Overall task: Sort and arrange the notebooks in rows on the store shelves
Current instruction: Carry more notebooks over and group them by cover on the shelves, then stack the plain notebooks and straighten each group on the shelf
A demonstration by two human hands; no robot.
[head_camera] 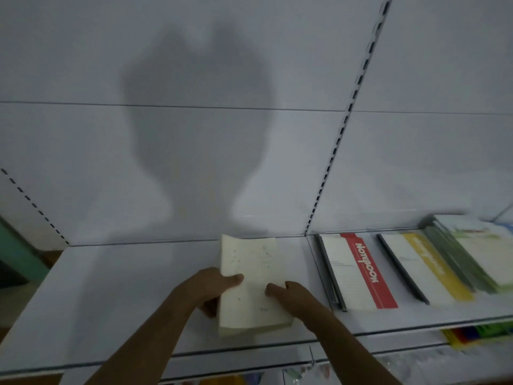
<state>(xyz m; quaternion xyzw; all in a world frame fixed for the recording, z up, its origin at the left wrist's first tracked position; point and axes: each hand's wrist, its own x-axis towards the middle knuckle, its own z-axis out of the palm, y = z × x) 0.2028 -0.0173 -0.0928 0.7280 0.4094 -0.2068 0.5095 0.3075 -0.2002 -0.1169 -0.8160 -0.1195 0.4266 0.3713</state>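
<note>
Grip: my left hand [206,284] and right hand [291,297] pinched the cream notebook stack [252,284] | Place: lower centre, on white shelf [116,295] | Risk: loose covers might slide askew, spoiling the row.

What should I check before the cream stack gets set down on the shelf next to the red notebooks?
1. Left hand has a grip on the cream notebook stack, thumb on the cover: ok.
2. Right hand has a grip on the stack's right edge: ok.
3. Bare shelf around the stack for setting it down: ok.
4. Gap between the stack and the red notebook pile: ok, they are apart.
5. Stack squared up: not ok, lower copies stick out at the near edge.
6. Stack resting on the shelf or held above it: cannot tell.
7. Yellow notebook pile lined up with the red one: ok, both slant alike.
</note>
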